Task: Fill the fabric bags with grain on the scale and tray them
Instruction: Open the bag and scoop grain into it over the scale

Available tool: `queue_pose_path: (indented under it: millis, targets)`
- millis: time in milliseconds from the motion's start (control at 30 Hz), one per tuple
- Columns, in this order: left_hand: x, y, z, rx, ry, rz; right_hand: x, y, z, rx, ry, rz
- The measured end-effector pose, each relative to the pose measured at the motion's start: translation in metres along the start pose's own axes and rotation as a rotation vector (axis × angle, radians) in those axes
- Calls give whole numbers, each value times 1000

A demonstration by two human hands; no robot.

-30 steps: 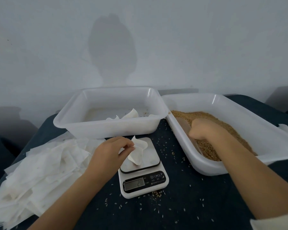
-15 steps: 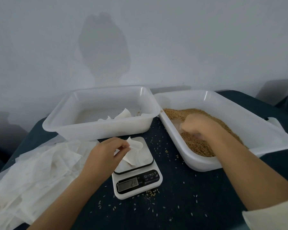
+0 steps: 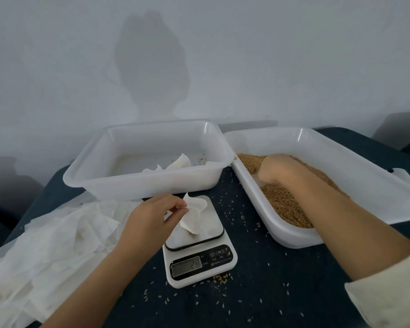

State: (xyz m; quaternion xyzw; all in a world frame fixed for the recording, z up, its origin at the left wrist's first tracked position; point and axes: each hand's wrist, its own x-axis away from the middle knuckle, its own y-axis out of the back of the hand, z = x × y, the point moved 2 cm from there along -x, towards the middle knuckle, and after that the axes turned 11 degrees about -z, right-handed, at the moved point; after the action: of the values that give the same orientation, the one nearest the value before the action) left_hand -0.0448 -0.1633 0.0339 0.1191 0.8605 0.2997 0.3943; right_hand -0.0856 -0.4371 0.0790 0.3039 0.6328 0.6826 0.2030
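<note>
Hands first: L hand (image 3: 149, 215) is seen pinching the top edge of a bag (image 3: 193, 215) between thumb and fingertips, so the mouth is held up and open over the scale (image 3: 199, 254). R hand (image 3: 273, 170) is buried in the grain (image 3: 282, 202) in the R bin (image 3: 355, 162); fingers curled, apparently round a scoop, but the scoop is blurred and cannot be made out for certain. Grip on anything: cannot be told.

Bag pos.: lower end resting on the scale platform, upper end lifted toward the L bin (image 3: 137, 181). Long axis runs roughly upper-L to lower-R, tilted, not upright. Display lit; digits too blurred to trust.

Key relation: bag lies to the L of the R hand and nearer the body, w/ the near-L wall of the R bin between them. Mouth faces up and somewhat toward the far side. L hand is already on the bag; R hand is well apart from it. Judged: the next load must be lifted over that bin wall and brought leftward to the mouth.

Step judged: scooping for a fill. Spill risk is suggested by loose grains scattered on the dark cloth (image 3: 258, 292) round the scale.

Elsewhere: filled bags (image 3: 175, 163) noted in the L bin, few so far. Empty bags (image 3: 45, 256) piled at the L, beside the L forearm.
</note>
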Motion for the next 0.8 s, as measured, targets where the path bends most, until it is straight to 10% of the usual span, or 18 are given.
queue_pose_path:
  millis: [800]
  targets:
    - [2,0,4,29,15,-18,-10,-12,-37,-202,-22,-285]
